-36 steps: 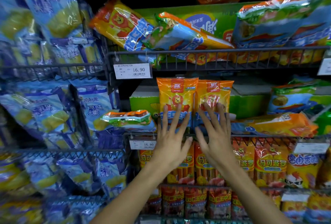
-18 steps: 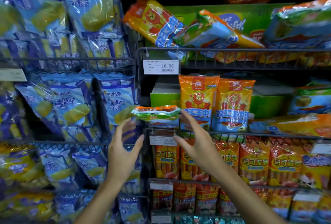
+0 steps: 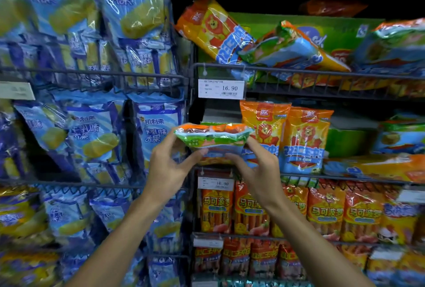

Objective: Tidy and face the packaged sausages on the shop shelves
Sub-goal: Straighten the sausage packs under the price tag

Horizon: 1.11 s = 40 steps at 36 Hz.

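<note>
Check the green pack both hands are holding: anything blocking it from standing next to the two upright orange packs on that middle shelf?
Nothing visible. The green pack lies flat, gripped by the left hand and right hand, just left of the upright orange packs. Behind it only a green box edge shows; the slot itself is hidden.

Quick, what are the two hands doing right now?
Left hand: grips the left end of the flat green-and-orange plastic sausage packet.
Right hand: grips its right end.
</note>
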Available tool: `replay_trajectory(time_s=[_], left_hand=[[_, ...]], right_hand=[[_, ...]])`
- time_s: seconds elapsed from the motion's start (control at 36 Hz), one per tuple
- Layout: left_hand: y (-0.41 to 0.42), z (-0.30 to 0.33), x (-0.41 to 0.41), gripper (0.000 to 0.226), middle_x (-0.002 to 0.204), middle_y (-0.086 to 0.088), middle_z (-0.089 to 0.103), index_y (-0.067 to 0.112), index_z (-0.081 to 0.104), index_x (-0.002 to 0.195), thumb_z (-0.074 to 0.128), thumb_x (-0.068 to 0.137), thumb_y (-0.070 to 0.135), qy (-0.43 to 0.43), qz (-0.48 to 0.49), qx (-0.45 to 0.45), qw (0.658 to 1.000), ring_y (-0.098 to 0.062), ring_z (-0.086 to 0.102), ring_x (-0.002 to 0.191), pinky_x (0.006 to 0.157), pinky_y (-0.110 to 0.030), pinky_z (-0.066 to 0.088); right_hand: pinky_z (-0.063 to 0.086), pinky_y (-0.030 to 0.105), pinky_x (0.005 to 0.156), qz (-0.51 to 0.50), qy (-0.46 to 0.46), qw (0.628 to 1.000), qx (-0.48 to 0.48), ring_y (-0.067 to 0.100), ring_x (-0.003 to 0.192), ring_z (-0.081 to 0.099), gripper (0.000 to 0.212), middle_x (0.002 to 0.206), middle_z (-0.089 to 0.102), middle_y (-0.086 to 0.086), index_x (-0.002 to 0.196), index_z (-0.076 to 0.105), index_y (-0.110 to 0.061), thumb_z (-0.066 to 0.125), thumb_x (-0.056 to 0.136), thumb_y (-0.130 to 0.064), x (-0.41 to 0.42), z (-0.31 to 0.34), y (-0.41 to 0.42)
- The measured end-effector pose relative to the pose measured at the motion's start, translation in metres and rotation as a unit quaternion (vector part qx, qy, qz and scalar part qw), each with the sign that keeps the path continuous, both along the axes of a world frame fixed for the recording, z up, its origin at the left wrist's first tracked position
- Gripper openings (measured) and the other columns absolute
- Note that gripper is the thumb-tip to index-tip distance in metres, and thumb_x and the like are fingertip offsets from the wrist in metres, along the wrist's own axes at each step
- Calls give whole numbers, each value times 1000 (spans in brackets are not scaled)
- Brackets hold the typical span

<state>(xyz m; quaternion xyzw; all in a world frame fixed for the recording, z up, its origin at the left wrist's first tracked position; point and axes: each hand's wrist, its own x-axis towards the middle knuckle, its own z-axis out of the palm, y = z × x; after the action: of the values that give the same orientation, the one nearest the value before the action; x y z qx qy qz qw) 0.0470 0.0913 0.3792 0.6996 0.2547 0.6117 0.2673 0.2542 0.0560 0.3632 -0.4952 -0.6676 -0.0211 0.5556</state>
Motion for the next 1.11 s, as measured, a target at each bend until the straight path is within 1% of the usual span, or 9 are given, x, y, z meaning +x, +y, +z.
replay_trajectory(time_s=[0.14,0.28,0.44,0.53,0.67,0.81,0.89,0.97,1.11], left_hand=[[-12,-5,-1,37,115,17,73,27,63,120,75,87,15,-73,3,41,997,-12,70,113,96,-28,57],[-8,-3,1,35,109,6,77,22,69,114,76,84,5,-226,-32,10,974,-23,72,110,95,-36,58],[-6,18,-2,38,109,0,70,4,59,116,76,83,8,-335,-34,-14,941,-12,70,103,90,-24,56],[-11,14,-2,51,109,-2,66,7,62,113,88,76,32,-372,-35,-56,926,-12,67,102,86,-25,55],[-36,-8,13,37,115,-1,72,16,65,121,73,86,23,-409,-73,-211,885,-14,71,103,78,-26,59],[-62,-33,34,20,95,-1,77,13,64,113,64,93,18,-453,-104,-311,829,-11,72,82,69,-21,60],[-76,-51,44,35,108,-5,78,11,64,124,65,90,18,-463,-89,-331,818,-13,74,88,70,-23,60],[-87,-68,49,39,127,-12,71,15,68,124,72,85,17,-455,-100,-337,818,-17,74,100,77,-28,61],[-81,-92,24,76,128,-11,71,15,74,119,101,53,42,-406,-176,-382,812,-21,70,110,91,-36,61]], right_hand=[[44,12,103,49,80,995,40,-11,127,53,50,129,59,-37,134,55,-36,73,90,-23,-15,-1,-17],[42,31,115,57,172,983,-14,3,141,46,70,150,51,-22,154,40,-27,74,92,-22,-8,-25,-15],[43,38,115,70,259,959,-88,-1,139,45,79,150,48,-27,154,34,-38,74,86,-38,-15,-47,-17],[47,35,111,153,338,921,-117,6,137,52,81,146,54,-22,152,36,-37,76,82,-46,-24,-50,-26],[55,34,102,295,490,793,-210,24,127,64,103,137,67,7,151,40,-12,92,69,-48,-53,-56,-47],[55,38,102,330,623,693,-149,39,126,62,83,132,64,28,118,57,-1,100,58,-40,-81,-66,-64],[47,44,112,277,665,682,-127,36,131,59,100,137,62,24,135,51,4,98,60,-43,-87,-68,-69],[43,50,114,235,684,682,-112,38,131,58,83,138,63,21,142,52,-3,89,76,-39,-87,-68,-73],[60,32,80,151,681,705,-127,26,101,68,43,114,75,14,114,68,-7,76,78,-29,-62,-73,-83]])
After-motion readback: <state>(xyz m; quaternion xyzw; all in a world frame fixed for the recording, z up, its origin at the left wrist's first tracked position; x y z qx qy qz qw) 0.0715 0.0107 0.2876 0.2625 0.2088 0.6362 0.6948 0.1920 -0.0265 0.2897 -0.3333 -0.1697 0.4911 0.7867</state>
